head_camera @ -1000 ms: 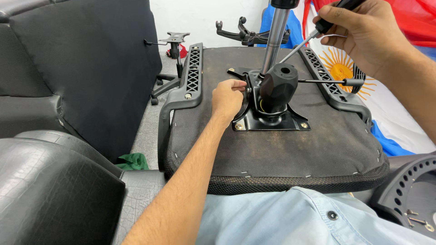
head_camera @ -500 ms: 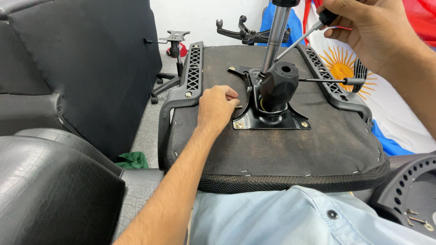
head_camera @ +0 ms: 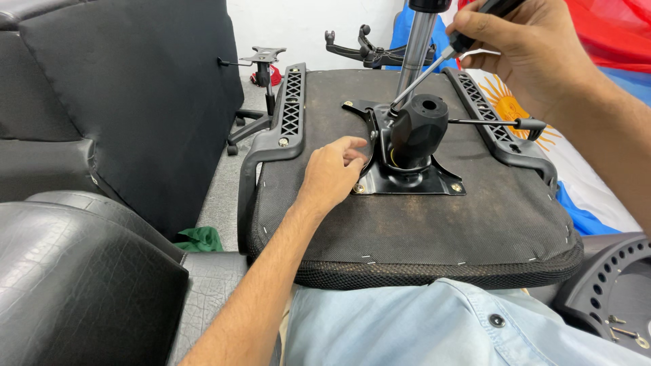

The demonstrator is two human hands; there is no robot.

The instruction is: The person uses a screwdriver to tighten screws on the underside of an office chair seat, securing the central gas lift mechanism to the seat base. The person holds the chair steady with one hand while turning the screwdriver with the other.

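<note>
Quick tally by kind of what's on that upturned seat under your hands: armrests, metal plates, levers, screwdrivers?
Armrests: 2, left and right
Mechanism plate: 1
Lever: 1
Screwdriver: 1, held in the right hand
Total: 5
The left hand rests at the plate's edge.

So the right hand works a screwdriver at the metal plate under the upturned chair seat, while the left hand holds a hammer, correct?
Not quite. The head view shows the left hand holding no hammer; it rests empty beside the metal plate. The rest stands: right hand, screwdriver, chair seat.
</note>
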